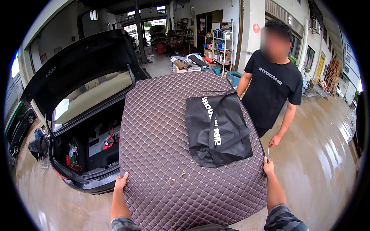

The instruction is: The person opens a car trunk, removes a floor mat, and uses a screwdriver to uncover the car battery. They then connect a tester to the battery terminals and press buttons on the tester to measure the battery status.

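Observation:
A large brown quilted trunk mat (154, 131) with pale diamond stitching is held up in front of me. My left hand (121, 181) grips its left edge, thumb on top. At the right edge, my right hand (268, 167) is closed on the mat. A thin metal-shafted tool with a dark end (268, 154) shows between that hand and a co-worker's hand (274, 141); who holds it I cannot tell. On the mat's right half lies a flat black fabric bag (202, 150) with white print. Bits of dry debris (170, 180) sit lower down.
To the left stands a dark car (92, 181), its trunk lid (84, 57) raised, with red cables (110, 138) inside the trunk. A person in a black T-shirt (266, 92) stands at the right. Behind are a cluttered workshop and a shelf (223, 44). The ground (316, 154) looks wet.

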